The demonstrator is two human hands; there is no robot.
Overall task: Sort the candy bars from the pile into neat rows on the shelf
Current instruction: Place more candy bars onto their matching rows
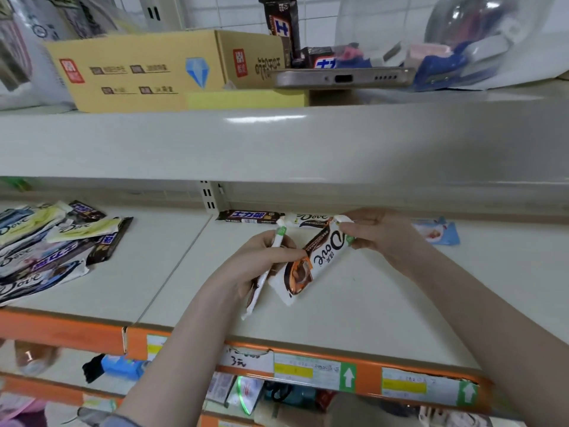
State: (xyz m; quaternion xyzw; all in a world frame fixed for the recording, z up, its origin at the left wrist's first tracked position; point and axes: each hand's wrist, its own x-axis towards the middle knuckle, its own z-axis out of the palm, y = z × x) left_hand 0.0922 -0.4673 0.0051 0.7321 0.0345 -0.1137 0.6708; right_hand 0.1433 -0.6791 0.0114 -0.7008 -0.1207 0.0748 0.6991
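Left hand (261,257) grips a white candy bar (261,282) on edge; right hand (378,232) pinches the far end of a Dove bar (311,263) above the shelf (385,303). Pile (52,245) lies far left.

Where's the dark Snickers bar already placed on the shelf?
The dark Snickers bar lies flat at the shelf's back edge, mid-frame, immediately left of a white Dove bar.

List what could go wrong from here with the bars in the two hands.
The left hand grips a second bar while also touching the white Dove bar; either could slip. The right hand pinches only that bar's end, beside the row at the back, which it might nudge crooked.
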